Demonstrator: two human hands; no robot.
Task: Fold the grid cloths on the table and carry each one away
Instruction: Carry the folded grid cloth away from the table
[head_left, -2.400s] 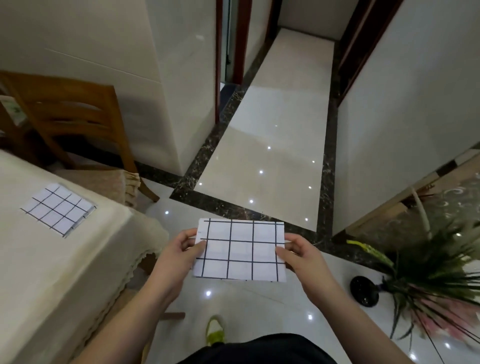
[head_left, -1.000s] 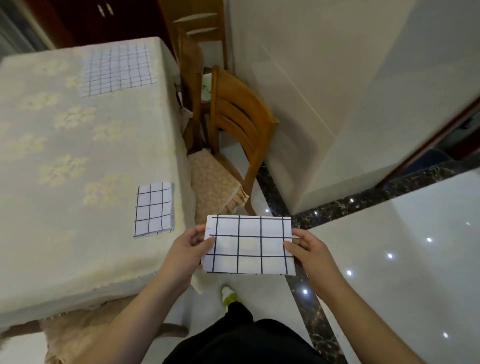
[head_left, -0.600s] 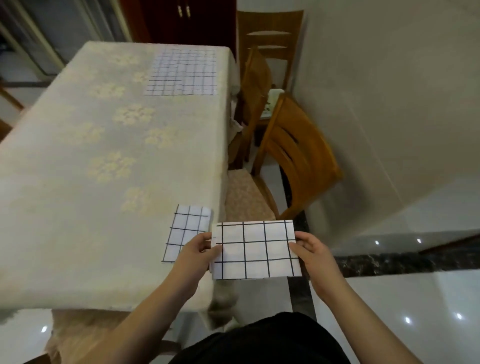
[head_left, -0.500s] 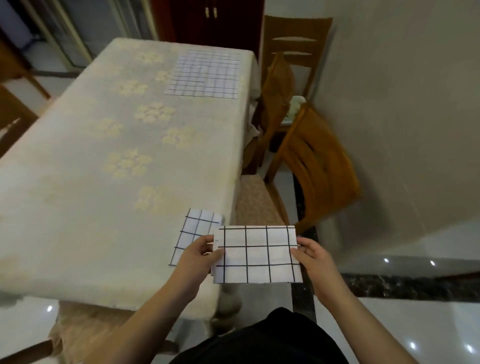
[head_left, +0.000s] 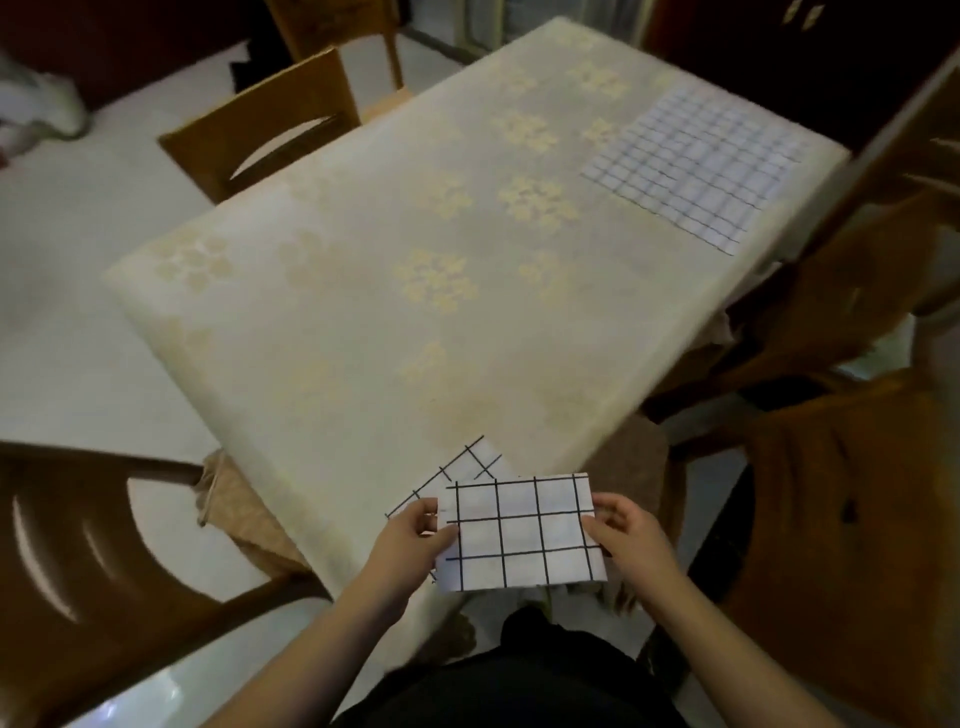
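Observation:
I hold a folded white grid cloth (head_left: 522, 532) flat in front of me, over the near corner of the table. My left hand (head_left: 410, 540) pinches its left edge and my right hand (head_left: 626, 535) pinches its right edge. Under it, a second folded grid cloth (head_left: 467, 462) lies on the table's near corner, partly hidden by the held one. A larger, unfolded grid cloth (head_left: 691, 161) is spread flat at the far right end of the table.
The table (head_left: 405, 249) wears a cream flowered tablecloth. Wooden chairs stand around it: one at the near left (head_left: 93, 561), one at the far left (head_left: 270, 124), and others on the right (head_left: 852, 509). Glossy white floor lies to the left.
The view has swung from the hallway back to the table. The held cloth, still gripped by both hands, now hangs over the table's near corner above the smaller folded cloth.

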